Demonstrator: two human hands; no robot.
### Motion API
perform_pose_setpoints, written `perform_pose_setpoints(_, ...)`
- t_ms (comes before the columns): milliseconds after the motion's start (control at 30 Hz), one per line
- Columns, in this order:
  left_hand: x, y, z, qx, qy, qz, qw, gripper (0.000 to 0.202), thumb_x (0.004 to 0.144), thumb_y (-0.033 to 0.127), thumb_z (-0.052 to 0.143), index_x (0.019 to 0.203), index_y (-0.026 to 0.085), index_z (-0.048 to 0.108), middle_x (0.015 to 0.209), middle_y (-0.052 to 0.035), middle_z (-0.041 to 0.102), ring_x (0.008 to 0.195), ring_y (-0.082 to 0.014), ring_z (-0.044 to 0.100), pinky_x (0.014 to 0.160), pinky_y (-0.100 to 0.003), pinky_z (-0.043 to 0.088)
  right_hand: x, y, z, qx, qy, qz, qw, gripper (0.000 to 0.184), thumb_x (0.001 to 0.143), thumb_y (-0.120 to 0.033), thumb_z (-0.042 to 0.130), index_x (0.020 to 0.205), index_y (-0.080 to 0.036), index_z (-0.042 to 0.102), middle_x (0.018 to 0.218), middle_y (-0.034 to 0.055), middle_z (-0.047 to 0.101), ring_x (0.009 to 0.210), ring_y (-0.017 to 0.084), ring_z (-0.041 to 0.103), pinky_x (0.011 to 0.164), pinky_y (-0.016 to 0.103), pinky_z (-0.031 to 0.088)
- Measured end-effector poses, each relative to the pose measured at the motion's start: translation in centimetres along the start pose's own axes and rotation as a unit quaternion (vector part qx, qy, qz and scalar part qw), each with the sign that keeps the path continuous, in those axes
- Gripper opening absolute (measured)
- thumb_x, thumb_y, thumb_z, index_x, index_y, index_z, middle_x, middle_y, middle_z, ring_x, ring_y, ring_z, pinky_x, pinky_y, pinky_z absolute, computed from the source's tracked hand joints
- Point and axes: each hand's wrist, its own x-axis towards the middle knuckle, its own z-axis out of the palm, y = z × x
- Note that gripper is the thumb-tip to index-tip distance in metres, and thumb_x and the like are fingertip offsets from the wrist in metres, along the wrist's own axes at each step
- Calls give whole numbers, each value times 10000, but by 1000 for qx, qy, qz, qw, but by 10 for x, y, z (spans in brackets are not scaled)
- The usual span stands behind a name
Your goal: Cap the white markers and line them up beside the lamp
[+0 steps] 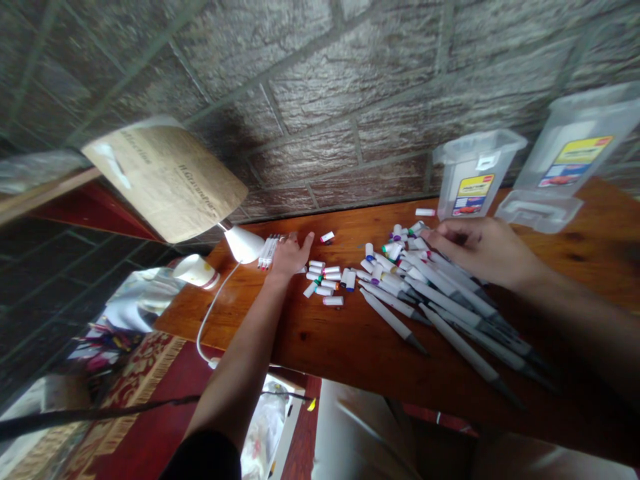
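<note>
My left hand (291, 255) lies on the wooden table with its thumb spread, its fingers beside a neat row of white marker caps (267, 253). To its right is a loose group of white caps with coloured ends (324, 277). My right hand (473, 248) is closed in a pinch above the far side of a larger heap of caps (395, 250), with a small white cap at its fingertips, partly hidden. Beneath and in front of that hand lies a pile of uncapped white markers with grey ends (450, 300).
Two clear plastic boxes with yellow labels (475, 180) stand by the brick wall (320, 100), a clear lid (539, 210) beside them. A lamp with a paper shade (170, 177) and a paper cup (196, 271) are at the left. The lamp's white cable (205, 320) crosses the table's edge.
</note>
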Motion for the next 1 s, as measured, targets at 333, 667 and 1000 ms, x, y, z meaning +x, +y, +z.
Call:
perform_pose_setpoints(333, 1, -4, -3, 7, -11, -52, 999, 685, 925, 657, 325, 1233, 114, 607, 1284, -205, 636, 1265, -327, 545, 1067, -422, 391, 0, 1, 2, -12, -12, 1, 1000, 495, 884, -594, 518, 596, -191, 540, 546, -20, 486, 508, 111, 435, 503, 255, 317)
perform_pose_setpoints(667, 1, -5, -9, 5, -26, -81, 996, 701, 918, 683, 298, 1275, 158, 596, 1332, -179, 614, 1321, -328, 497, 1085, -430, 385, 0, 3, 1, 0, -14, 6, 1000, 525, 876, -636, 522, 596, -191, 527, 546, -15, 481, 517, 116, 443, 497, 256, 304)
perform_pose_setpoints(1000, -2, 1, -13, -1, -44, -60, 997, 676, 953, 621, 323, 1302, 95, 564, 1293, -200, 644, 1293, -296, 545, 1064, -350, 388, 1, 1, 1, 5, -14, 10, 1000, 576, 855, -697, 509, 587, -188, 534, 540, -14, 480, 515, 115, 434, 500, 259, 311)
